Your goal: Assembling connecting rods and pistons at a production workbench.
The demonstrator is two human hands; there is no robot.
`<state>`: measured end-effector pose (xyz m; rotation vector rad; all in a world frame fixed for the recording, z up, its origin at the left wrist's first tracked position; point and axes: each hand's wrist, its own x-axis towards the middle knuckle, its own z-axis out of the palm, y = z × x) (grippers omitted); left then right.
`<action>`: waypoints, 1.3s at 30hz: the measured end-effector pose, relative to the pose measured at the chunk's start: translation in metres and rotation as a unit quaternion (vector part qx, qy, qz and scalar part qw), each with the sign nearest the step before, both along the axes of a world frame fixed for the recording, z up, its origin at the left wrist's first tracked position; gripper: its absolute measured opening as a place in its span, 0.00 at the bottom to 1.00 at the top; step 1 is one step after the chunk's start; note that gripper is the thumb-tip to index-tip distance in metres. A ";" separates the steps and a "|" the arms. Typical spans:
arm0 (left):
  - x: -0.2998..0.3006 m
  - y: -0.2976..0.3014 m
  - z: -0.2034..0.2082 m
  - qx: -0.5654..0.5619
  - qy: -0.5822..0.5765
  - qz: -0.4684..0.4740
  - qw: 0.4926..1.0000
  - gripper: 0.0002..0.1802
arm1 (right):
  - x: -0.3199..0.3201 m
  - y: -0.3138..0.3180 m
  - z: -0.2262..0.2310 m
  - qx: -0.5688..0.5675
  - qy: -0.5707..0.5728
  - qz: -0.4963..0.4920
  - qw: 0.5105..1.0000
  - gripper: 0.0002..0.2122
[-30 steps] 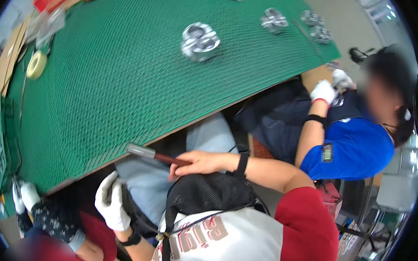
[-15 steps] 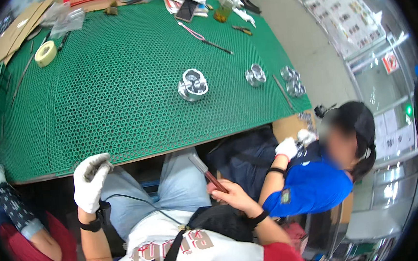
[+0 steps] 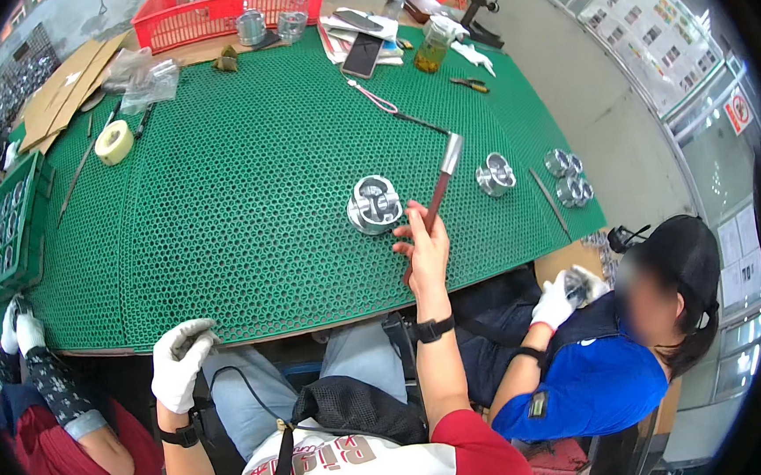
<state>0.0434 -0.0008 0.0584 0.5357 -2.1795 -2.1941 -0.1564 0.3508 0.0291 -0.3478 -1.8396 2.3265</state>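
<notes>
In my bare right hand [image 3: 426, 245] is a slim hand tool [image 3: 441, 185] with a red-brown handle and a short silver metal end, tilted up to the right. Its exact kind does not show. Just left of these fingers, a silver piston [image 3: 373, 206] rests on the green mat [image 3: 219, 196]; any contact is not clear. My left hand [image 3: 183, 364], in a white glove, hovers at the mat's front edge with fingers curled toward the thumb; whatever it may hold is hidden. A second piston [image 3: 495, 175] lies farther right.
More pistons [image 3: 568, 178] and a thin rod [image 3: 549, 204] lie at the right. Tape [image 3: 114, 143], a phone [image 3: 362, 55], pliers [image 3: 470, 84] and a jar [image 3: 431, 50] sit farther back. A green crate [image 3: 11, 232] is left. Co-workers' gloved hands [image 3: 568, 299] [image 3: 22, 326] work on both sides.
My right hand has risen from my lap to over the mat beside the middle piston, carrying the tool. My left hand stays near the edge. The view has shifted, showing more of the back.
</notes>
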 end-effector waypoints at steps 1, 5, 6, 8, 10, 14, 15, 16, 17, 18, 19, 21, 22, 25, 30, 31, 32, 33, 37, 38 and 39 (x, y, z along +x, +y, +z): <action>-0.009 0.002 0.005 0.006 0.004 -0.001 1.000 0.15 | -0.007 0.002 0.001 -0.007 -0.008 0.038 0.999 0.14; -0.054 0.025 0.035 -0.009 0.002 -0.067 0.998 0.17 | -0.016 0.000 -0.009 -0.030 -0.012 0.137 0.990 0.13; -0.065 0.030 0.042 -0.013 0.024 -0.109 0.994 0.17 | -0.014 -0.009 -0.010 -0.013 -0.008 0.143 0.990 0.11; -0.084 0.040 0.056 -0.101 0.043 -0.184 0.977 0.19 | 0.001 -0.034 -0.002 0.010 -0.021 0.155 0.988 0.10; -0.111 0.057 0.053 -0.170 0.083 -0.242 0.952 0.21 | 0.019 -0.029 0.003 0.052 -0.014 0.154 0.987 0.11; -0.159 0.098 0.030 -0.249 0.105 -0.253 0.929 0.27 | 0.051 -0.028 -0.003 -0.021 0.000 0.087 0.996 0.06; -0.159 0.102 0.018 -0.239 0.110 -0.249 0.932 0.28 | 0.056 -0.031 -0.003 -0.036 -0.008 0.106 0.994 0.05; -0.158 0.110 0.016 -0.216 0.110 -0.237 0.941 0.27 | 0.061 -0.033 -0.002 -0.080 -0.001 0.129 0.988 0.04; -0.151 0.112 0.020 -0.192 0.080 -0.209 0.956 0.28 | 0.064 -0.037 -0.002 -0.123 0.003 0.150 0.981 0.04; -0.147 0.111 0.014 -0.141 0.094 -0.162 0.972 0.28 | 0.065 -0.042 -0.005 -0.130 0.000 0.188 0.974 0.03; -0.139 0.107 0.002 -0.089 0.107 -0.113 0.984 0.28 | 0.067 -0.049 -0.007 -0.136 -0.004 0.226 0.964 0.03; -0.130 0.100 -0.012 -0.051 0.074 -0.053 0.994 0.30 | 0.069 -0.062 -0.011 -0.129 -0.022 0.290 0.948 0.05; -0.125 0.094 -0.010 -0.034 0.060 -0.036 0.997 0.29 | 0.068 -0.068 -0.013 -0.110 -0.026 0.309 0.944 0.05; -0.114 0.081 -0.013 -0.009 0.102 0.036 0.994 0.30 | 0.063 -0.076 -0.020 -0.049 -0.022 0.369 0.928 0.06; -0.117 0.064 -0.026 -0.161 0.060 -0.011 0.985 0.33 | 0.067 -0.093 -0.022 -0.008 0.004 0.361 0.933 0.08; -0.118 0.061 -0.028 -0.104 0.068 -0.020 0.992 0.33 | 0.070 -0.097 -0.022 0.005 0.003 0.353 0.936 0.09; -0.119 0.059 -0.032 -0.104 0.081 -0.028 0.991 0.33 | 0.071 -0.100 -0.023 0.013 0.003 0.342 0.940 0.09; -0.117 0.055 -0.035 -0.104 0.094 -0.031 0.990 0.33 | 0.075 -0.108 -0.023 0.009 0.004 0.335 0.942 0.09; -0.114 0.037 -0.034 -0.025 0.130 -0.042 0.990 0.30 | 0.068 -0.120 -0.017 0.006 0.035 0.344 0.938 0.08; -0.110 0.025 -0.021 -0.033 0.123 -0.033 0.991 0.29 | 0.078 -0.138 0.004 -0.015 0.036 0.336 0.941 0.07; -0.103 0.015 -0.009 -0.039 0.114 -0.028 0.992 0.29 | 0.096 -0.157 0.035 0.039 -0.042 0.320 0.946 0.08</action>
